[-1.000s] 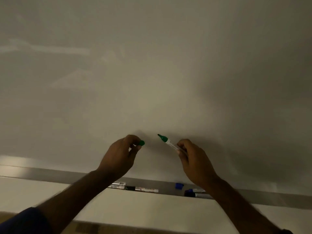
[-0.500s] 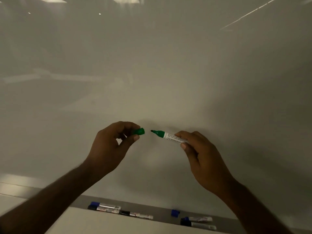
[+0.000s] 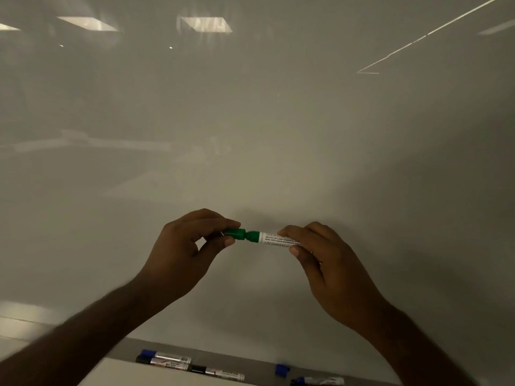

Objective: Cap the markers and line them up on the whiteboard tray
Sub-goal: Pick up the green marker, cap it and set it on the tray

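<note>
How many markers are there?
5. One green marker is held in both hands. Four lie on the tray: a blue one, two black ones, and another blue at right. More may be hidden off-frame.

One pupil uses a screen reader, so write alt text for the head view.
Left hand presses a green cap onto a green marker held by the right hand, before a whiteboard. Below, the tray holds other markers and a loose blue cap.

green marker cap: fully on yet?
Partly on. The green cap meets the green marker tip, but a narrow neck shows between them; whether it has clicked, cannot tell.
</note>
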Action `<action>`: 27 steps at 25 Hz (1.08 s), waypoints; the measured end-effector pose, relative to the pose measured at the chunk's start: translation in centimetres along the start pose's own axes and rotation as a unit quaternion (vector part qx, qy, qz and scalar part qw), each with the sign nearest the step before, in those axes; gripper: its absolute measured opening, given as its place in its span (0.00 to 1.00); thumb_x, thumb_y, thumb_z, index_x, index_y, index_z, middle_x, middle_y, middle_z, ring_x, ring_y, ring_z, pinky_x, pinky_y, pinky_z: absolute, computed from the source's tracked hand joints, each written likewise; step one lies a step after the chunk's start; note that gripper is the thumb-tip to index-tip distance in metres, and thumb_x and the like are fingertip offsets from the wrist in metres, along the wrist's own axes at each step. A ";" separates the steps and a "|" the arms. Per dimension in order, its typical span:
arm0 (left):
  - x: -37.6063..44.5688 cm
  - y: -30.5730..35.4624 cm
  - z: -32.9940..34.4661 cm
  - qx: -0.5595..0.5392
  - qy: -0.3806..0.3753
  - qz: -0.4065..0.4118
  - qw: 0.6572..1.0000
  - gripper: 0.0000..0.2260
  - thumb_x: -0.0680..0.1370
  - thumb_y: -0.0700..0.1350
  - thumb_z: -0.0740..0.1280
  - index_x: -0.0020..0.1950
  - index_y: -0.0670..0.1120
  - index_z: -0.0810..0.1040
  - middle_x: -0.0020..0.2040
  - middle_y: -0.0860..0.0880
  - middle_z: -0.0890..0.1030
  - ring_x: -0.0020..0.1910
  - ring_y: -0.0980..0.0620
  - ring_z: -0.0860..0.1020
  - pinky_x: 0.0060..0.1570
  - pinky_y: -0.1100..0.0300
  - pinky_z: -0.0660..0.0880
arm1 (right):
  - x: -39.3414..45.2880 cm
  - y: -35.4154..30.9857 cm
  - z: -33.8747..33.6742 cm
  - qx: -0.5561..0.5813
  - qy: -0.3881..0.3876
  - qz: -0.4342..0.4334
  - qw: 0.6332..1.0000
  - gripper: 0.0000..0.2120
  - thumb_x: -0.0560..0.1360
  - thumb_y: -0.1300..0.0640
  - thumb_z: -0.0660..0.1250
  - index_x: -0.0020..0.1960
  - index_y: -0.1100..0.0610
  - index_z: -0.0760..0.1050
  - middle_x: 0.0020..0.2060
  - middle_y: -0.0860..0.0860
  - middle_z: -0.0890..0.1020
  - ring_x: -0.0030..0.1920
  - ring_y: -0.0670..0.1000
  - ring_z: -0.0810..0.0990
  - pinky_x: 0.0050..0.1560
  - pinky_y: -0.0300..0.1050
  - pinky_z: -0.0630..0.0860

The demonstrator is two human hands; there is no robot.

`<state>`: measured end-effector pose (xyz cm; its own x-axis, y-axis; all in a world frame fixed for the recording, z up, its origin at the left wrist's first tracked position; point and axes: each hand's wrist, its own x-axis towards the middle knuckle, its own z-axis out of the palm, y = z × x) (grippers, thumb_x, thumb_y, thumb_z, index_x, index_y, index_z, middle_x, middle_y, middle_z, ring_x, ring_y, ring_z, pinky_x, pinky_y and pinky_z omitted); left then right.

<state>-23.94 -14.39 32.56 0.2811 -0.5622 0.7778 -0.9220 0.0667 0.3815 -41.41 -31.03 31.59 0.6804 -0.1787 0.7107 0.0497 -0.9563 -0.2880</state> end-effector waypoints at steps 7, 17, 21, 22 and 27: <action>0.1 0.0 -0.1 0.010 -0.043 -0.018 0.999 0.11 0.72 0.38 0.71 0.52 0.50 0.83 0.41 0.59 0.80 0.41 0.59 0.77 0.40 0.74 0.69 | 1.0 -0.4 0.3 0.017 -0.009 -0.004 1.000 0.14 0.77 0.54 0.60 0.60 0.54 0.76 0.42 0.48 0.77 0.42 0.47 0.73 0.41 0.40 0.71; 1.8 -2.6 -0.2 0.016 -0.076 0.024 0.997 0.07 0.73 0.42 0.66 0.48 0.47 0.83 0.35 0.51 0.80 0.34 0.54 0.74 0.32 0.67 0.67 | 3.4 -1.1 2.1 -0.041 0.000 -0.003 0.999 0.11 0.77 0.55 0.61 0.55 0.54 0.79 0.36 0.45 0.72 0.37 0.46 0.69 0.36 0.38 0.65; 2.0 -4.8 0.1 0.003 -0.089 0.017 0.996 0.08 0.74 0.39 0.68 0.50 0.48 0.82 0.38 0.53 0.81 0.36 0.55 0.75 0.34 0.70 0.68 | 3.7 -0.5 3.7 -0.020 -0.009 0.024 0.999 0.13 0.78 0.53 0.59 0.56 0.54 0.78 0.37 0.48 0.75 0.38 0.46 0.72 0.36 0.37 0.68; 1.9 -5.5 0.3 0.003 -0.094 0.010 0.995 0.08 0.75 0.39 0.69 0.51 0.49 0.82 0.39 0.54 0.81 0.36 0.55 0.75 0.34 0.70 0.69 | 3.6 -0.2 4.5 -0.011 -0.009 0.034 0.999 0.13 0.78 0.52 0.59 0.57 0.54 0.78 0.38 0.47 0.74 0.39 0.45 0.72 0.37 0.34 0.66; -1.1 -10.0 2.4 0.006 -0.148 -0.038 0.988 0.10 0.74 0.40 0.70 0.55 0.49 0.81 0.44 0.53 0.81 0.39 0.59 0.76 0.39 0.70 0.72 | 1.3 2.2 10.0 0.031 -0.056 0.098 0.993 0.12 0.80 0.56 0.59 0.60 0.56 0.76 0.41 0.50 0.75 0.42 0.47 0.72 0.41 0.35 0.68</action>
<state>-15.66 -16.37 26.67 0.2605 -0.7815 0.5670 -0.9048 0.0073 0.4258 -33.10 -31.05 25.53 0.7585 -0.3293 0.5623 -0.0490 -0.8892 -0.4548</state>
